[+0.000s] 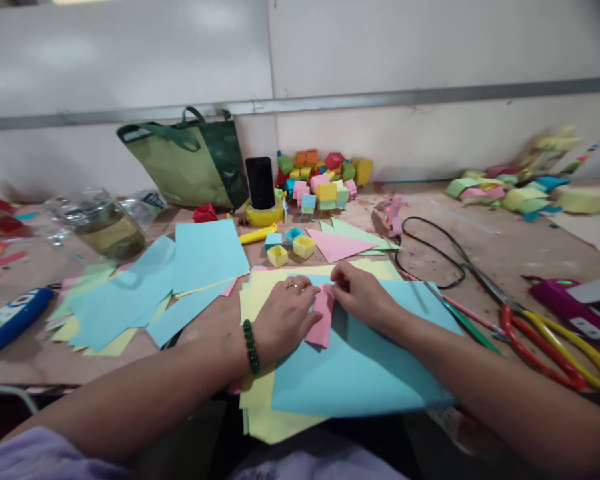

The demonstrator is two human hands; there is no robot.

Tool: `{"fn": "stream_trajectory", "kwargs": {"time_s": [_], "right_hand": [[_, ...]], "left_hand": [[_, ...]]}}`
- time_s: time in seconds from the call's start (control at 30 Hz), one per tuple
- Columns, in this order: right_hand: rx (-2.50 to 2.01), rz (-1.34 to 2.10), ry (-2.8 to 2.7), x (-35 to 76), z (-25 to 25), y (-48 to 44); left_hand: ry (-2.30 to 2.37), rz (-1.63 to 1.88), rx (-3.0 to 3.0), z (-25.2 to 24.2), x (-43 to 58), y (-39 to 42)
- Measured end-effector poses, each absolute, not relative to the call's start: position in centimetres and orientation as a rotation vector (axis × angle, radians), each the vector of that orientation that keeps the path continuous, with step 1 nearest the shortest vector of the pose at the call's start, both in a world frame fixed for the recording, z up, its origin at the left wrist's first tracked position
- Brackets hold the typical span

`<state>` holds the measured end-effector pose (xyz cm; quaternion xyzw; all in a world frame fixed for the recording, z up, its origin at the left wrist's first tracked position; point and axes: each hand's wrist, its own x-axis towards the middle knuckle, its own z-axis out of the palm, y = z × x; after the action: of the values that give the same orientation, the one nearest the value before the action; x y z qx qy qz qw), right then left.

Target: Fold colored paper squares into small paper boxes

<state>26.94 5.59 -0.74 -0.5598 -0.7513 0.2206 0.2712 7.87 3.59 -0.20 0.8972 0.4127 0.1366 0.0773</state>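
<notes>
A folded pink paper strip (321, 327) lies on a stack of blue paper (365, 373) and yellow paper at the front of the table. My left hand (286, 308), with a green bead bracelet (251, 347) at the wrist, holds the strip's left side between thumb and fingers. At its upper right end my right hand (359, 293) is closed, fingertips pinched on the pink paper; the exact grip is partly hidden. Just beyond my hands stand small folded paper boxes, a yellow one (305, 247) and a blue one (295, 235) among them.
Large red-and-yellow-handled scissors (540, 347) and a green craft knife (473, 327) lie right. Loose blue sheets (210, 253) spread left, near a glass jar (111, 230) and a yellow cutter (259, 235). Behind are a phone (261, 183), folded paper cubes (326, 193) and a green bag (180, 160).
</notes>
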Motion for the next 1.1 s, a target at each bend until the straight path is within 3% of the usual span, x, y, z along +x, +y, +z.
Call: {"fn": "stream_trajectory", "kwargs": {"time_s": [0.13, 0.53, 1.1], "right_hand": [[-1.546, 0.459, -2.094, 27.1, -0.8, 5.6], [-1.558, 0.522, -2.15, 27.8, -0.8, 6.1], [-1.641, 0.611, -2.272, 28.0, 0.3, 6.4]], "left_hand": [[1.211, 0.223, 2.769, 0.0, 8.1, 1.8], [1.063, -0.037, 2.688, -0.9, 7.8, -1.0], [1.417, 0.051, 2.692, -1.0, 10.8, -2.8]]}}
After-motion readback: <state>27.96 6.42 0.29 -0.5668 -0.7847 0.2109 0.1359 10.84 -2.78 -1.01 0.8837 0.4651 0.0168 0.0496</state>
